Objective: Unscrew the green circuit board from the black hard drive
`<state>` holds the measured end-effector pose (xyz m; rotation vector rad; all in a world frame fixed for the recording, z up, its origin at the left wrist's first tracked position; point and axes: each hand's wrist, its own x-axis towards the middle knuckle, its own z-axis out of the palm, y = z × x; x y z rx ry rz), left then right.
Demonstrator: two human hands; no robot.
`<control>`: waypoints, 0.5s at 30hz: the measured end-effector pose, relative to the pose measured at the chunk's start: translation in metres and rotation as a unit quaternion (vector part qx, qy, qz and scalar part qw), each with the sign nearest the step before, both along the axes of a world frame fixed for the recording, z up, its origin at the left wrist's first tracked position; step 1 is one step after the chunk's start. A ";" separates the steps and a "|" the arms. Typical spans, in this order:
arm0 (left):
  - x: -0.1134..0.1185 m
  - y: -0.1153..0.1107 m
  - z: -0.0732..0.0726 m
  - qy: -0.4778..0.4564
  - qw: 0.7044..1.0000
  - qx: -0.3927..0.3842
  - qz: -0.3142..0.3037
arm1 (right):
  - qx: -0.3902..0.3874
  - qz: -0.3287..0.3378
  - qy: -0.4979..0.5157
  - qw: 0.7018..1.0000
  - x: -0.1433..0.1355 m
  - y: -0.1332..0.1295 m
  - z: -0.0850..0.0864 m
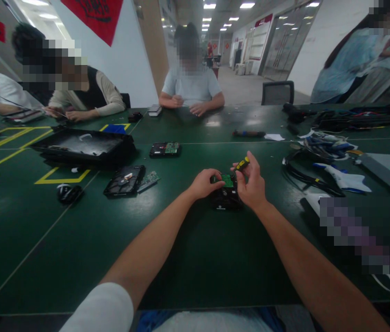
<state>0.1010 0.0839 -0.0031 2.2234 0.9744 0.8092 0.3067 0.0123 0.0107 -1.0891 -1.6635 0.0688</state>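
Observation:
A black hard drive (pixel 226 202) with a green circuit board (pixel 227 180) on its upper face lies on the table in front of me. My left hand (pixel 206 183) is closed on the drive's left side, its thumb resting on the edge of the board. At the drive's right side, my right hand (pixel 252 184) grips a short yellow-and-black screwdriver (pixel 242 164) between thumb and fingers, handle tilted up. Its tip is hidden behind the hand, so contact with a screw cannot be seen.
Left on the green table (pixel 181 258) are another hard drive (pixel 125 180), a loose circuit board (pixel 149 181), a drive with its board (pixel 165 149), a black tray (pixel 84 145) and a mouse (pixel 68 193). Cables (pixel 329 146) and a metal box (pixel 388 168) lie right. People sit opposite.

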 end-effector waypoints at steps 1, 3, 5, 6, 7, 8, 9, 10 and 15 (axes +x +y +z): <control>0.000 0.000 0.000 -0.001 1.000 0.000 -0.002 | 0.003 -0.005 -0.001 1.000 0.000 0.001 0.000; 0.000 0.000 0.001 -0.005 1.000 0.000 -0.004 | 0.009 -0.016 0.002 1.000 0.001 0.002 0.000; 0.000 0.000 0.001 -0.004 1.000 -0.001 -0.003 | 0.011 -0.024 0.002 1.000 0.001 0.003 0.000; 0.000 0.001 0.000 -0.002 1.000 -0.004 -0.003 | 0.012 -0.027 0.001 1.000 0.001 0.003 0.000; 0.000 0.001 0.000 0.000 1.000 -0.007 -0.003 | 0.013 -0.030 -0.001 0.999 0.001 0.003 0.000; 0.000 0.002 -0.001 0.001 1.000 -0.010 -0.002 | 0.015 -0.034 -0.004 0.999 0.002 0.003 0.000; 0.000 0.002 -0.001 0.002 1.000 -0.013 -0.001 | 0.017 -0.037 -0.007 0.999 0.002 0.003 0.001; 0.000 0.003 -0.002 0.001 1.000 -0.015 0.000 | 0.019 -0.039 -0.010 0.999 0.002 0.003 0.001; 0.000 0.003 -0.002 -0.009 1.000 -0.019 -0.002 | 0.010 -0.010 -0.018 1.000 0.001 0.001 0.004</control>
